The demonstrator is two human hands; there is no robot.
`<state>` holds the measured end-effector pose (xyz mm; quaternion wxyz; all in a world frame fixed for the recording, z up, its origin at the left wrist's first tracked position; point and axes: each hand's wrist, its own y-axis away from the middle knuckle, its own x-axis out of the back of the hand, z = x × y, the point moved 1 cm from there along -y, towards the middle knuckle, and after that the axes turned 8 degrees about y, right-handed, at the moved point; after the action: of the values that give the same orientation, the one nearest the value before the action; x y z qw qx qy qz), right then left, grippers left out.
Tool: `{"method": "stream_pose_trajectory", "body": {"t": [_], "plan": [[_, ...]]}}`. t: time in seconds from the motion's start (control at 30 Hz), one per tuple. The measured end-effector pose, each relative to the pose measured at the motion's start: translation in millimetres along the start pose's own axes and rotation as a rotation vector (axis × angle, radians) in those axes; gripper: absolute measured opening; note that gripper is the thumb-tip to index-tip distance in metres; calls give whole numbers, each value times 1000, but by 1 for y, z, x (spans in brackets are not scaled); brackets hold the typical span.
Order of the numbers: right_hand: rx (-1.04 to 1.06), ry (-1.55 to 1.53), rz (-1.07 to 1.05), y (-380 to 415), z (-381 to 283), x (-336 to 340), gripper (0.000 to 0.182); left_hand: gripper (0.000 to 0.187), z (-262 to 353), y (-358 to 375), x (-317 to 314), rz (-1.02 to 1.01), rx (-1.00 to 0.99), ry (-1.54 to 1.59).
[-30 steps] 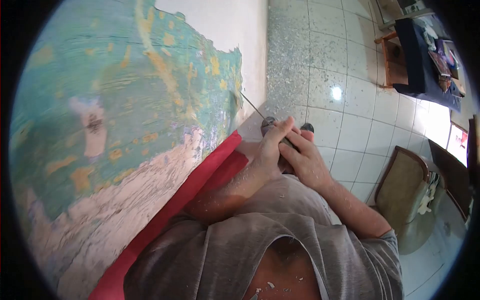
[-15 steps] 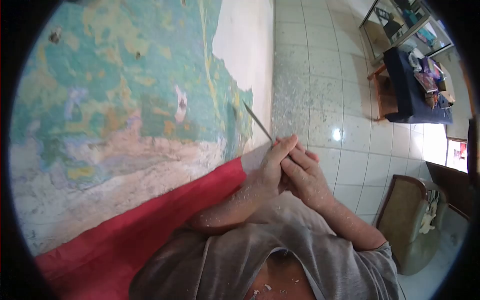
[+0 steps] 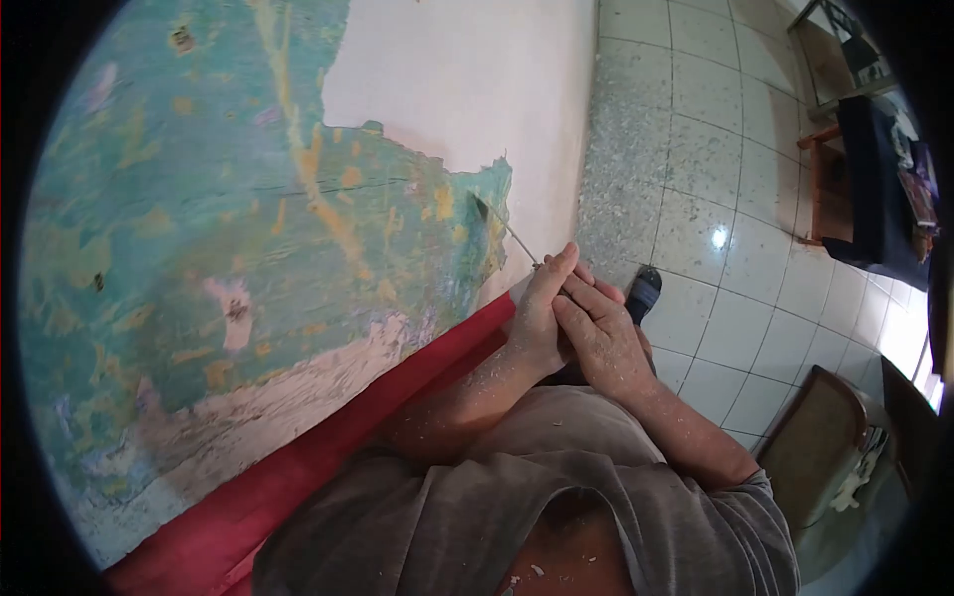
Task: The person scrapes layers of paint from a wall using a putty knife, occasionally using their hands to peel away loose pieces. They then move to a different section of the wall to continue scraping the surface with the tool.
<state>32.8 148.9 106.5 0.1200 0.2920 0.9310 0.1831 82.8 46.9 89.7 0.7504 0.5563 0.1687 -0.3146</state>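
Flecks of white debris cover both my hands, which are clasped together in front of my belly. My left hand point(image 3: 542, 320) is closed round the handle of a scraper point(image 3: 519, 240), whose thin metal blade juts out toward the wall. Over it from the right, my right hand point(image 3: 604, 343) is wrapped with its fingers closed; the handle is hidden between the palms. The blade's tip is at the patchy green paint point(image 3: 397, 214) of the wall, near the ragged border with a bare whitish area point(image 3: 447, 79). Whether it touches cannot be made out.
Red cloth point(image 3: 338, 447) hangs along the wall beside my left arm. Paint chips litter the tiled floor point(image 3: 696, 223) by the wall's foot. A sandalled foot point(image 3: 644, 290) shows below my hands. At right stand a dark-covered table point(image 3: 870, 189) with items and an armchair point(image 3: 810, 447).
My view has shifted, so more of the wall shows and the foot has come into sight. Both hands keep their hold on the scraper, its blade now angled more flatly toward the green paint.
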Motion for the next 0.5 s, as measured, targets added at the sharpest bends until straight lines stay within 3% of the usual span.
{"method": "stream_pose_trajectory", "body": {"t": [0.07,0.13,0.17,0.23,0.27,0.33,0.4,0.5], "plan": [[-17,130,-21,2,-3,7,39,35,-5,3,-8,3,-55,-47],[199,302,19,9,1,13,37,33,-9,7,-14,-45,-63,-59],[199,303,14,2,0,12,37,32,-8,6,-15,-101,-73,-79],[297,450,81,-19,-3,9,30,32,8,-16,-10,-15,-48,-19],[293,448,78,-27,1,8,30,32,13,-26,-6,71,-14,36],[45,189,23,-46,18,6,23,33,15,-40,-7,109,-12,30],[57,152,32,-42,23,9,23,34,7,-37,-7,151,9,22],[177,283,132,-12,7,6,21,34,-6,-19,-4,-16,-91,-109]]}}
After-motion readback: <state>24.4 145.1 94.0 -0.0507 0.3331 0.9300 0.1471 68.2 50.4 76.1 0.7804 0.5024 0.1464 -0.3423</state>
